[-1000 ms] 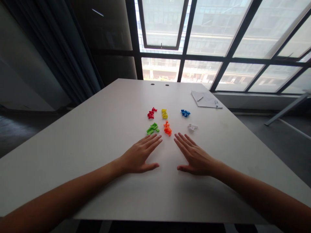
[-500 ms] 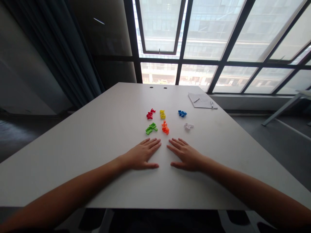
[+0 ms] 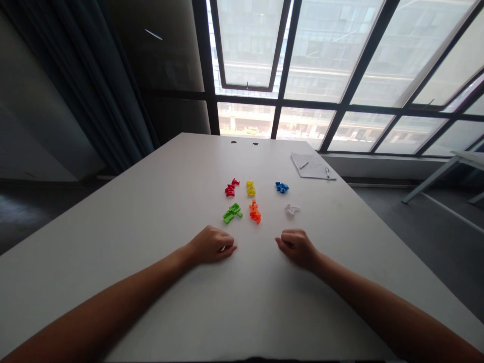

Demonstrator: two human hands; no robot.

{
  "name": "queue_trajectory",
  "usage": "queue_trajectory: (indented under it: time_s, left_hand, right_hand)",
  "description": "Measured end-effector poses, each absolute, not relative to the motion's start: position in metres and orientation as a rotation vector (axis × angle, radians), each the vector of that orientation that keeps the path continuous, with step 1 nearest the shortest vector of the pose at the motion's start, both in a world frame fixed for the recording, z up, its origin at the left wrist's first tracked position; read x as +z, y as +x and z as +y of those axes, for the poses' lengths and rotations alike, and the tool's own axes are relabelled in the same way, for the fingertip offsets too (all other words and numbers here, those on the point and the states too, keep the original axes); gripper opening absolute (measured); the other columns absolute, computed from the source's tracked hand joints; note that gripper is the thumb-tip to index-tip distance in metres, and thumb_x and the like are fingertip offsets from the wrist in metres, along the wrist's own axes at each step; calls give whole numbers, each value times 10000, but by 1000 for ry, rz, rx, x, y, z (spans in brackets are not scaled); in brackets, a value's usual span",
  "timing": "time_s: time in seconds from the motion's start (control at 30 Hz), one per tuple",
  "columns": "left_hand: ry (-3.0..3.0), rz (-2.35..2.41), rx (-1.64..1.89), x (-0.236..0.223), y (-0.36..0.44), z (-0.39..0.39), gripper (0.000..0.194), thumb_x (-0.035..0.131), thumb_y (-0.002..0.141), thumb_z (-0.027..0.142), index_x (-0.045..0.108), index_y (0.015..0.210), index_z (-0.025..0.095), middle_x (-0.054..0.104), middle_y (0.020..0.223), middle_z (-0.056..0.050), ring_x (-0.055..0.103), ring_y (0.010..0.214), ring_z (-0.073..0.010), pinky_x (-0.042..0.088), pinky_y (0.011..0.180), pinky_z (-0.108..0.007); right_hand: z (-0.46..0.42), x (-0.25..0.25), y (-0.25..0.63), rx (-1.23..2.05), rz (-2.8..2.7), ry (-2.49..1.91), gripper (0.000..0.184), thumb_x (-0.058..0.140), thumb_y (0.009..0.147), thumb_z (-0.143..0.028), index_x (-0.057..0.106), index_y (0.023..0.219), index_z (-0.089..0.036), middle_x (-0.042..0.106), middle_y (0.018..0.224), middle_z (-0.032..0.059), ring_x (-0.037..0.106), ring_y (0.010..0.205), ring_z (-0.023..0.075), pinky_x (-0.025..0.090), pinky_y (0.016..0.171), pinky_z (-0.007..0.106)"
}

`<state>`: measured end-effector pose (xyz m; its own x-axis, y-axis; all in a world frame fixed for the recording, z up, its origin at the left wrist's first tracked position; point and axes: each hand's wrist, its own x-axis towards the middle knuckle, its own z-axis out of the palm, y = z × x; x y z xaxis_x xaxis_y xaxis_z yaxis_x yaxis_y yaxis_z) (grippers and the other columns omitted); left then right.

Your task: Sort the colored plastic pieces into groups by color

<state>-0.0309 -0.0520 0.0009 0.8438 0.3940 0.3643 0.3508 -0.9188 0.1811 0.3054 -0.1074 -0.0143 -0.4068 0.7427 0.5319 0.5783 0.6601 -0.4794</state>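
My left hand is curled into a loose fist on the white table, with nothing seen in it. Closest to it lies a small heap of green plastic pieces. My right hand is also a fist, thumb toward the middle, holding nothing that shows. Just beyond it sit some white plastic pieces. Orange pieces lie between and ahead of the two fists. Farther back are red pieces, yellow pieces and blue pieces. Neither hand touches any heap.
Paper sheets with a pen and another pen-like item lie at the table's back right. Two dark round holes are near the far edge. Large windows stand behind, a curtain at left, a white-legged table at right.
Both hands were flat with fingers spread; now they are closed into fists and slightly farther apart. The view has tilted up a little, and the heaps lie as before.
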Motion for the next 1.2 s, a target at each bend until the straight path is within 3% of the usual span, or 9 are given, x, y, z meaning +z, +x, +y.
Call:
queue_trajectory:
  time_s: [0.3, 0.57, 1.2]
  left_hand:
    - [2791, 464, 618, 3, -33, -50, 368, 522, 1025, 233, 431, 669, 216, 521, 573, 32, 448, 488, -117, 293, 527, -310]
    - [2801, 521, 711, 5, -33, -50, 377, 527, 1029, 230, 434, 664, 222, 501, 563, 28, 452, 486, -125, 308, 518, -314]
    - [2740, 796, 637, 7, -32, -49, 470, 465, 1060, 348, 373, 622, 206, 458, 552, 27, 364, 514, -127, 300, 557, -299]
  right_hand:
    - [-109, -12, 306, 496, -2140, -1006, 472, 501, 1028, -241, 191, 672, -249, 270, 587, -63, 236, 508, 113, 193, 526, 304]
    - [-102, -15, 308, 662, -2117, -1048, 491, 504, 1045, -280, 193, 666, -249, 290, 583, -54, 271, 502, 114, 203, 502, 294]
    - [-103, -7, 308, 569, -2225, -1057, 481, 522, 1038, -295, 263, 635, -243, 300, 595, -60, 255, 541, 119, 227, 552, 298]
